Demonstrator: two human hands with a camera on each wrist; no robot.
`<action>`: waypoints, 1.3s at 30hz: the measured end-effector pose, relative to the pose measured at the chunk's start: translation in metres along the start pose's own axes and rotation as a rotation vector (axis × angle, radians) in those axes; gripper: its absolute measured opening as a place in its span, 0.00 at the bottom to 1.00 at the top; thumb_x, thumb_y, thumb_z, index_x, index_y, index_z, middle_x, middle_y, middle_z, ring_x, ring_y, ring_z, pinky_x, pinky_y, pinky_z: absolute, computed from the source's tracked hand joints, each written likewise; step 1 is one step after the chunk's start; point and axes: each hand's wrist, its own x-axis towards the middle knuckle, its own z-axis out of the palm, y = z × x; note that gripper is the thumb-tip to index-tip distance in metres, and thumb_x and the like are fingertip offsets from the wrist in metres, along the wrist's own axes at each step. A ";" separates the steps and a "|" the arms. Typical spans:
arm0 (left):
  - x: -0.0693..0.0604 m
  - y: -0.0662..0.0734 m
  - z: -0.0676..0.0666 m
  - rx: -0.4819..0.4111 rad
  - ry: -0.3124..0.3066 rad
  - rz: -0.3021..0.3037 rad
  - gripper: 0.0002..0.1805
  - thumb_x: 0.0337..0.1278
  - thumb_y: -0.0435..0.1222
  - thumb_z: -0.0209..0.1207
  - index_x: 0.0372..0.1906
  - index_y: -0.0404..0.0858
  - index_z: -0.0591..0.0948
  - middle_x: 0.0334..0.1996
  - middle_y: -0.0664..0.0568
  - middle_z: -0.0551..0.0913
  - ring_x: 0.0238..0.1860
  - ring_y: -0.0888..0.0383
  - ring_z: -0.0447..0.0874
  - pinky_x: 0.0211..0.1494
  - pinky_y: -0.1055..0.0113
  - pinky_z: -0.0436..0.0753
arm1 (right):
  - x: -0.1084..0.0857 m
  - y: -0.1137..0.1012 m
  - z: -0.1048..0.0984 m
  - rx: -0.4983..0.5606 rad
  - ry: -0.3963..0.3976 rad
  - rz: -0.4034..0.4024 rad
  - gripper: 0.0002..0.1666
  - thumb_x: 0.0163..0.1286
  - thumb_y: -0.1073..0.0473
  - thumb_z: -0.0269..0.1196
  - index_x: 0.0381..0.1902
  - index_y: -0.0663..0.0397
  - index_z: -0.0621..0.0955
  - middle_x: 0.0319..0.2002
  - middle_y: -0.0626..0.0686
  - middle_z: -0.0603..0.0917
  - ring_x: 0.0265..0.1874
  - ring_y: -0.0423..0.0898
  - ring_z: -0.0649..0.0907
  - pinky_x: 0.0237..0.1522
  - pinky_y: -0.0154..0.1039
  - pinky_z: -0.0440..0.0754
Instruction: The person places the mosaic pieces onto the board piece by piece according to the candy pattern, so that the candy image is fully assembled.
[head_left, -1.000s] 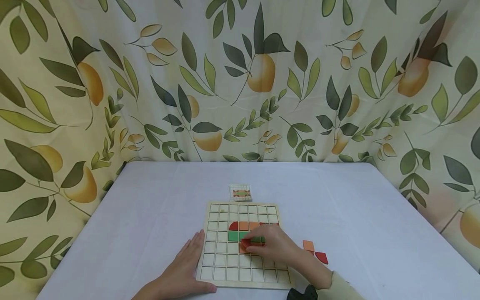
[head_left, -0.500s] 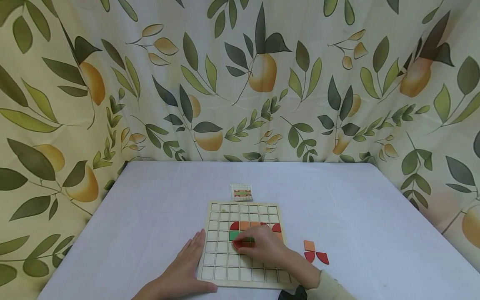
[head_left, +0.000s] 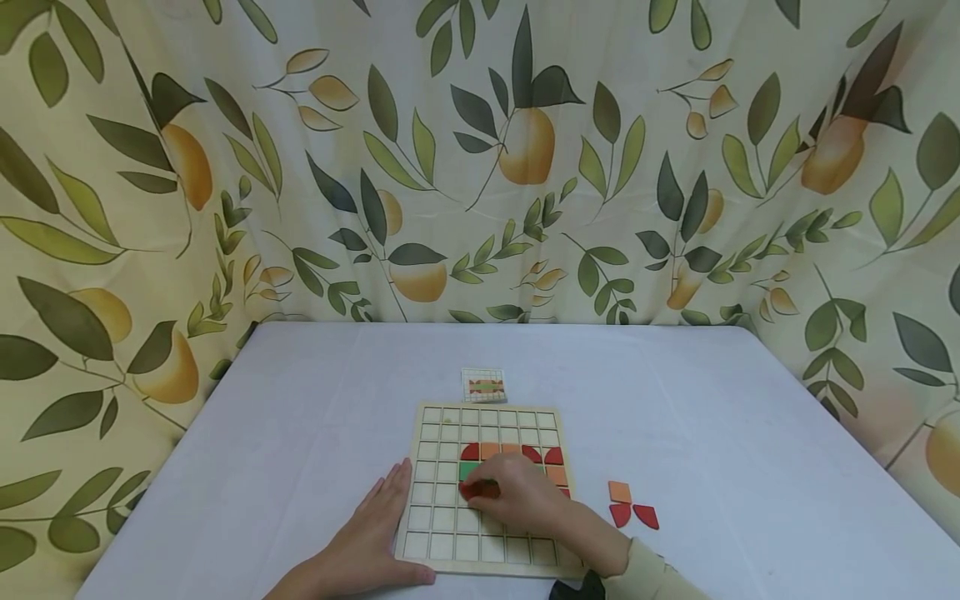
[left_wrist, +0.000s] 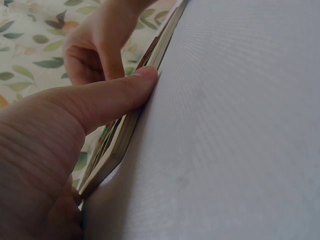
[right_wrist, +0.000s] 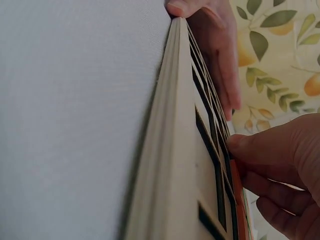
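A wooden grid board (head_left: 442, 546) lies on the table, partly filled with red, orange and green tiles. Along its left side and front corner my left hand (head_left: 366, 527) rests with straight fingers; in the left wrist view its thumb (left_wrist: 117, 95) touches the front edge. Over the board my right hand (head_left: 521, 496) pinches a red tile (head_left: 464, 492) at the cell just below the leftmost green tile (head_left: 468, 471). Right-hand fingers hide most of the tile and several cells. A red quarter-round tile (head_left: 470, 452) and an orange tile (head_left: 490, 451) sit in the upper row.
Right of the board lie a loose orange tile (head_left: 619, 492) and two loose red tiles, one of them a rounded red tile (head_left: 646, 517). Behind the board is a small pattern card (head_left: 483, 387). A leaf-printed curtain (head_left: 480, 167) hangs beyond the white table (head_left: 315, 400).
My right hand has moved left across the board with the red tile and lowered it to the leftmost cell of the row below the green tiles. The left hand stays put.
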 end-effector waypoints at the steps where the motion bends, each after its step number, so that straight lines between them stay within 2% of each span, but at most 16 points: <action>1: 0.000 0.000 0.000 0.000 -0.002 -0.003 0.71 0.28 0.71 0.60 0.72 0.35 0.40 0.72 0.48 0.42 0.71 0.54 0.35 0.65 0.75 0.29 | 0.000 0.000 0.000 -0.014 0.000 -0.008 0.08 0.57 0.61 0.67 0.37 0.53 0.85 0.33 0.39 0.83 0.32 0.32 0.78 0.34 0.27 0.77; 3: 0.000 0.000 0.000 0.001 -0.003 -0.006 0.71 0.27 0.71 0.59 0.72 0.35 0.40 0.72 0.48 0.42 0.71 0.54 0.34 0.65 0.75 0.29 | 0.000 0.001 0.000 -0.037 0.002 -0.024 0.09 0.57 0.61 0.67 0.37 0.54 0.85 0.33 0.40 0.83 0.32 0.33 0.77 0.33 0.27 0.77; 5: 0.000 0.000 0.000 -0.001 -0.003 -0.007 0.71 0.27 0.71 0.60 0.72 0.35 0.40 0.72 0.48 0.42 0.71 0.54 0.35 0.61 0.82 0.26 | -0.001 0.002 0.001 -0.045 0.007 -0.038 0.09 0.57 0.61 0.67 0.37 0.54 0.85 0.33 0.40 0.83 0.32 0.33 0.77 0.33 0.27 0.77; 7: 0.000 0.000 0.000 -0.001 -0.004 -0.008 0.71 0.27 0.71 0.60 0.72 0.35 0.40 0.72 0.48 0.42 0.71 0.54 0.35 0.60 0.83 0.25 | -0.001 0.002 0.001 -0.043 0.010 -0.041 0.09 0.57 0.61 0.67 0.37 0.54 0.85 0.34 0.40 0.83 0.33 0.33 0.77 0.34 0.27 0.77; 22: 0.001 0.000 0.001 -0.001 0.003 0.001 0.71 0.27 0.71 0.60 0.72 0.34 0.40 0.72 0.47 0.43 0.71 0.53 0.35 0.61 0.82 0.25 | -0.002 0.004 0.002 0.004 0.020 0.001 0.10 0.55 0.61 0.68 0.37 0.53 0.85 0.34 0.40 0.83 0.35 0.34 0.78 0.37 0.28 0.78; 28: 0.000 0.001 0.001 -0.012 -0.008 -0.026 0.71 0.26 0.71 0.60 0.72 0.36 0.40 0.72 0.48 0.42 0.71 0.54 0.34 0.66 0.72 0.31 | -0.003 0.004 0.002 -0.017 0.017 -0.012 0.11 0.55 0.60 0.69 0.38 0.52 0.85 0.36 0.40 0.83 0.36 0.34 0.78 0.37 0.29 0.77; 34: 0.000 0.003 -0.001 -0.023 -0.008 -0.021 0.71 0.26 0.71 0.60 0.72 0.35 0.41 0.72 0.48 0.43 0.71 0.54 0.34 0.65 0.75 0.29 | -0.006 0.006 0.001 -0.004 0.028 -0.003 0.11 0.55 0.59 0.69 0.38 0.51 0.85 0.35 0.39 0.83 0.34 0.34 0.77 0.36 0.29 0.77; 39: 0.001 0.004 -0.001 -0.030 -0.022 -0.042 0.72 0.25 0.71 0.61 0.72 0.35 0.41 0.72 0.48 0.43 0.71 0.54 0.34 0.69 0.59 0.38 | -0.012 0.009 -0.002 -0.012 0.060 -0.013 0.09 0.56 0.60 0.68 0.37 0.52 0.85 0.34 0.39 0.83 0.33 0.34 0.77 0.35 0.29 0.77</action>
